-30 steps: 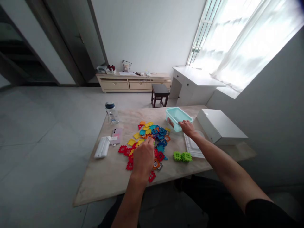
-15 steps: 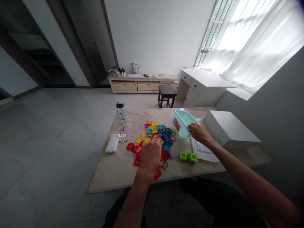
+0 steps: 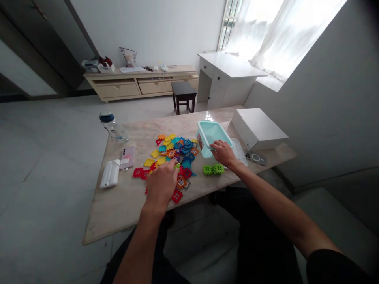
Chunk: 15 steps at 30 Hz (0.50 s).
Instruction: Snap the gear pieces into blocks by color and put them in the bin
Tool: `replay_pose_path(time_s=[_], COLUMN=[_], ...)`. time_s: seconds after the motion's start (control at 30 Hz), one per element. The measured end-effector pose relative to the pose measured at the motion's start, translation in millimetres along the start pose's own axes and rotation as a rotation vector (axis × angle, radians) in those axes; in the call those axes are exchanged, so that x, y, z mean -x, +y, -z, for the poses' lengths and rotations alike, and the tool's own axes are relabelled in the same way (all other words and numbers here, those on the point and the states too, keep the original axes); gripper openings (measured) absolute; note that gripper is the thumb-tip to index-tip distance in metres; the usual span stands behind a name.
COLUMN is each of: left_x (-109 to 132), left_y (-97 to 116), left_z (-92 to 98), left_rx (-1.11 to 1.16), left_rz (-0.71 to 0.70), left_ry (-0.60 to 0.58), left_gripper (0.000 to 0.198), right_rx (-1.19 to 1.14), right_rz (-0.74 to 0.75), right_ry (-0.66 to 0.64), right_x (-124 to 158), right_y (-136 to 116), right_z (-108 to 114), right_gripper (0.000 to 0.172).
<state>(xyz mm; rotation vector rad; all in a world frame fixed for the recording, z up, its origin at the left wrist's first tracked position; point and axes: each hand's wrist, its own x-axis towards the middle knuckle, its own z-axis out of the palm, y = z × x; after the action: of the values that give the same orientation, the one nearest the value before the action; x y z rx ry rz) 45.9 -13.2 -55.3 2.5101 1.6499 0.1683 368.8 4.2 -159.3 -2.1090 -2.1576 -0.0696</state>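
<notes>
Over a loose pile of coloured interlocking plastic tiles (image 3: 170, 152), my left hand (image 3: 161, 180) reaches down with its fingers pinched. A small green tile (image 3: 177, 166) shows at those fingertips. The pile holds red, yellow, orange and blue pieces. My right hand (image 3: 223, 153) is closed on the near rim of a mint-green plastic bin (image 3: 204, 148), which stands right of the pile and looks empty. Just in front of the bin lie two stacks of joined green tiles (image 3: 213, 169). Part of a pale translucent lid (image 3: 240, 154) shows under and beside my right wrist.
On the marble-look table (image 3: 111, 213) are a water bottle (image 3: 116, 130), a lilac phone (image 3: 128, 156) and a white case (image 3: 110, 174) to the left. A white box (image 3: 260, 128) and a grey phone (image 3: 256, 158) lie right. A dark stool (image 3: 183, 92) stands beyond.
The view has shifted right and down. The bin, tilted before, now stands more level, with my right hand still on its rim. My left hand stays at the pile with the green tile.
</notes>
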Motion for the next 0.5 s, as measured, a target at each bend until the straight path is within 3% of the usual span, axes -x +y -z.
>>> replay_pose_path(time_s=[0.2,0.3,0.4,0.43,0.5], left_x=[-8,-10,-10,-10,-9], left_y=[17,23,26,27,28], left_z=[-1.2,-2.8,-3.7,-3.9,-4.0], left_rx=[0.024,0.021,0.006,0.006,0.006], left_rz=[-0.044,-0.062,-0.064,-0.066,-0.067], left_ry=[-0.059,-0.082,-0.09,-0.087,-0.081], left_gripper=[0.032,0.031,0.031,0.031,0.032], right_rx=[-0.072,-0.097,-0.176,-0.203,-0.219], right_rz=[0.056,0.083,0.127,0.107,-0.016], right_ry=[0.001,0.009,0.062,0.08,0.063], right_x=[-2,-2,6,11,22], right_y=[-16,-17,-1,10,38], right_z=[-11,-14,-5,-1,9], right_gripper=[0.022,0.036,0.063,0.065,0.051])
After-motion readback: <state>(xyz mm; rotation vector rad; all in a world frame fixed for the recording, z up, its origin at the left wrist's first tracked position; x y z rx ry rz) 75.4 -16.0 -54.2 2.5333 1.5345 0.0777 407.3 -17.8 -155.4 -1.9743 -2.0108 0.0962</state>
